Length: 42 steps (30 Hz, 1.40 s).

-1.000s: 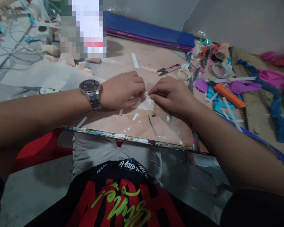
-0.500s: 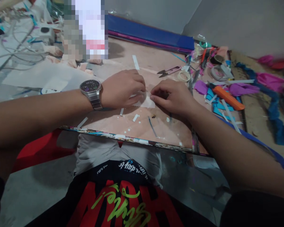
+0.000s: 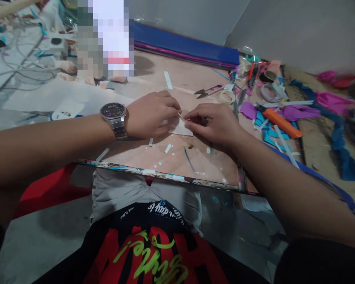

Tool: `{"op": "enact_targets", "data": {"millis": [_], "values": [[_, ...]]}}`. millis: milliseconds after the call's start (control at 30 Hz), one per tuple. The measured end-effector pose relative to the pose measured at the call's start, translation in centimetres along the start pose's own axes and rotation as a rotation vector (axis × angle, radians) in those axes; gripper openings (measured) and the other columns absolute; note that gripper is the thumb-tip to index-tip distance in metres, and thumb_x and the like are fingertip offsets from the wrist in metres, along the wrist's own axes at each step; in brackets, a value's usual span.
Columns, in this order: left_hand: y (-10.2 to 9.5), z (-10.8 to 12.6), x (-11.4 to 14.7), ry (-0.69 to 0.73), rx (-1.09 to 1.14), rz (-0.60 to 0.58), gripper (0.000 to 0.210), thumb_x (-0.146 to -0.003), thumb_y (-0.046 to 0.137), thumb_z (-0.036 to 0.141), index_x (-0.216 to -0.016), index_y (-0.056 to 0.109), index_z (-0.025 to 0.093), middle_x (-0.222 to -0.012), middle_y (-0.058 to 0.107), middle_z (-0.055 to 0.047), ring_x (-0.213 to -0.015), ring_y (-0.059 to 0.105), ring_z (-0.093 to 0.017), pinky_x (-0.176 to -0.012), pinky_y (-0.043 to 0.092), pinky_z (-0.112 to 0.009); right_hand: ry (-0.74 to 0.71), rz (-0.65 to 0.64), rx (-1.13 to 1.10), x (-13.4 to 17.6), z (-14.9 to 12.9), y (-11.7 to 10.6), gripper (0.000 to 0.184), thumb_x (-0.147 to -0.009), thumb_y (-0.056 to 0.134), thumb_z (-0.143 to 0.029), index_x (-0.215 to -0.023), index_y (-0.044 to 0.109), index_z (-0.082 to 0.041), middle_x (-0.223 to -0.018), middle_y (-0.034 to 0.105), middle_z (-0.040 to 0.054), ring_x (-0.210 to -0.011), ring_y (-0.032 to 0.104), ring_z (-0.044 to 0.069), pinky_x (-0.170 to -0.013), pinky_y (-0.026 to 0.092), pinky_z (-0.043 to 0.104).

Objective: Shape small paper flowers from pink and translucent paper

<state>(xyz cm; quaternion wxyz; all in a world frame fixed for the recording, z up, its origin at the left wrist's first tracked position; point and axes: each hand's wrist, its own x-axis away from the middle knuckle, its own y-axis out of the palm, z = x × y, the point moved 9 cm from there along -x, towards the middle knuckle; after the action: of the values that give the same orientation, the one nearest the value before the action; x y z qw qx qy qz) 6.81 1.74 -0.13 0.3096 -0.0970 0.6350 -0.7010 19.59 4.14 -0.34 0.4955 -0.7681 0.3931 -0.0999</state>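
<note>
Over the table, my left hand (image 3: 154, 113), with a metal-banded watch (image 3: 113, 112) on its wrist, has its fingers curled and fingertips pinched. My right hand (image 3: 215, 121) faces it, thumb and forefinger pinched together. A thin pale strip (image 3: 181, 117) runs between the two sets of fingertips; whether it is an edge of the paper beneath I cannot tell. A small piece of white paper (image 3: 182, 129) lies flat just under the fingers, partly covered by my left thumb. Short white strips (image 3: 168, 148) lie in front of the hands, and a longer white strip (image 3: 168, 80) lies beyond them.
Thread snips (image 3: 208, 91) and a tape roll (image 3: 227, 96) lie beyond my right hand. Right of the table's divider are an orange cutter (image 3: 282, 123) and coloured scraps. A blue folded stack (image 3: 186, 43) borders the back. Cables and paper clutter the left.
The fingertips have shifted slightly, and the thin pale strip between them now shows. Both hands stay over the same paper. The view has moved a little.
</note>
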Motion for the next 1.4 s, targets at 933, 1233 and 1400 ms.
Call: {"op": "enact_targets", "data": {"millis": [933,1233,1400], "values": [[-0.19,-0.49,0.02,-0.104,0.009,-0.012,0.037,-0.094,0.061,0.038,-0.121,0.068,0.014,-0.119,0.071,-0.015,-0.118,0.062,-0.032,-0.101,0.048,-0.044,-0.061,-0.005,0.028,0.1,-0.26,0.06,0.022,-0.094,0.072,-0.034,-0.11,0.081,-0.021,-0.088,0.077,0.0054,-0.072,0.064,0.019,-0.072,0.049,0.034],[0.2,-0.04,0.1,-0.013,0.015,-0.011,0.031,-0.097,0.058,0.034,-0.119,0.076,0.021,-0.135,0.071,-0.01,-0.125,0.062,-0.029,-0.109,0.047,-0.046,-0.088,-0.032,0.019,0.1,-0.46,0.46,0.024,-0.094,0.072,-0.034,-0.114,0.08,-0.023,-0.084,0.075,0.004,-0.073,0.064,0.019,-0.072,0.048,0.034],[0.05,-0.09,0.09,-0.021,-0.002,0.01,0.031,-0.098,0.057,0.036,-0.114,0.077,0.019,-0.133,0.072,-0.01,-0.124,0.063,-0.029,-0.109,0.048,-0.046,-0.101,-0.055,0.026,0.13,-0.61,0.62,0.023,-0.096,0.069,-0.034,-0.112,0.081,-0.023,-0.084,0.075,0.0039,-0.072,0.064,0.019,-0.071,0.047,0.033]]}}
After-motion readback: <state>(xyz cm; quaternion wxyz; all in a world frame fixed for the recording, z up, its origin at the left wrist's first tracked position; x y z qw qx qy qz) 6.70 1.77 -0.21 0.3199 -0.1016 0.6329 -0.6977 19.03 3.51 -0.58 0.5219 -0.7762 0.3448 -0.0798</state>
